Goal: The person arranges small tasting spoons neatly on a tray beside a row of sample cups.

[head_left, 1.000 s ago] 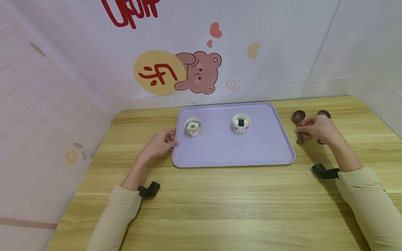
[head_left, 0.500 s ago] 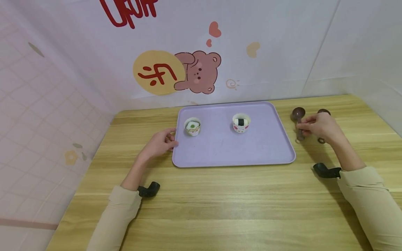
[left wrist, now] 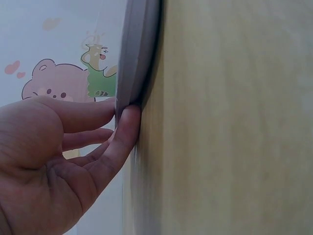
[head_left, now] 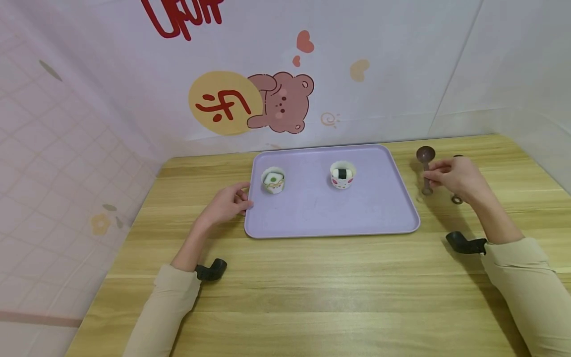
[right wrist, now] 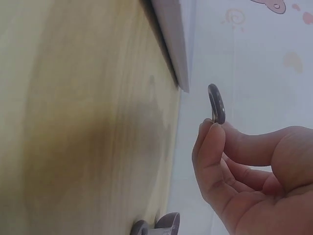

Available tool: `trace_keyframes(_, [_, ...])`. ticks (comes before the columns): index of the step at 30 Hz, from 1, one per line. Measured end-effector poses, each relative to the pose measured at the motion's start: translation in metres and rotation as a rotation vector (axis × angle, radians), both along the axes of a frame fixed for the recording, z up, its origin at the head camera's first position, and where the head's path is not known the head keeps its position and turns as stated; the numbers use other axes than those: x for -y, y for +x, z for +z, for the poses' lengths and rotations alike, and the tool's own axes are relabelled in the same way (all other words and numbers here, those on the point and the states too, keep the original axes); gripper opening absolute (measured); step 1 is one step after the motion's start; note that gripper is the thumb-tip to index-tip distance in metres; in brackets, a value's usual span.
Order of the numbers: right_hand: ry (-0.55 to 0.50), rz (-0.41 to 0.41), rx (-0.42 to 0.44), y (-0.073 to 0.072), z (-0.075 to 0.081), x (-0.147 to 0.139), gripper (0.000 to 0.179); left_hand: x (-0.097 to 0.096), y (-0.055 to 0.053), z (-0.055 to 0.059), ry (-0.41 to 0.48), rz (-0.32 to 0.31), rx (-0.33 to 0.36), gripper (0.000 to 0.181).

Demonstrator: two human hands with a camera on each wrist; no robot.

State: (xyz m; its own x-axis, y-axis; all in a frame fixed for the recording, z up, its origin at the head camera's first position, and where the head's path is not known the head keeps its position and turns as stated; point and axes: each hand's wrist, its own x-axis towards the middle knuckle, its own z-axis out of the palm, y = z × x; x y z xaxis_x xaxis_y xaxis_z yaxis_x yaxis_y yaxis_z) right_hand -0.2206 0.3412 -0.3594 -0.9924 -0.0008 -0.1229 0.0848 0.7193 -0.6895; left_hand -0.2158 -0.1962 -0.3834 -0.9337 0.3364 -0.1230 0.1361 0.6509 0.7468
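Note:
My right hand (head_left: 459, 177) pinches a dark brown measuring spoon (head_left: 426, 154) by its handle, bowl pointing toward the wall. In the right wrist view, the ring end of this measuring spoon (right wrist: 217, 105) sticks out past the fingertips, clear of the table. A second brown spoon (head_left: 457, 199) lies on the table, partly hidden behind the hand. At the other side, my left hand (head_left: 228, 203) grips the left rim of a lilac tray (head_left: 308, 213). The left wrist view has thumb and fingers pinching the tray edge (left wrist: 134, 54).
On the tray stand two small patterned cups: one at left (head_left: 273, 185) with a white, green-dotted piece, one nearer the middle (head_left: 341, 182) with a white piece banded in black. A wall sheet with a printed bear (head_left: 285, 104) rises behind the wooden table (head_left: 312, 287).
The right hand has raised the measuring spoon off the table and shifted slightly right and toward the wall. The left hand and the tray have stayed in place.

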Motion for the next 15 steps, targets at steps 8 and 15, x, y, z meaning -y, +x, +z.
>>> trace_keyframes(8, [-0.028, -0.003, -0.019, 0.0018, 0.0061, 0.0055, 0.046, 0.0007, -0.0002, 0.0005, 0.003, 0.004, 0.007, 0.057])
trace_keyframes(15, [-0.058, -0.003, -0.035, 0.0020, 0.0086, 0.0087, 0.047, 0.0014, -0.0004, 0.0004, -0.002, 0.004, 0.004, 0.057])
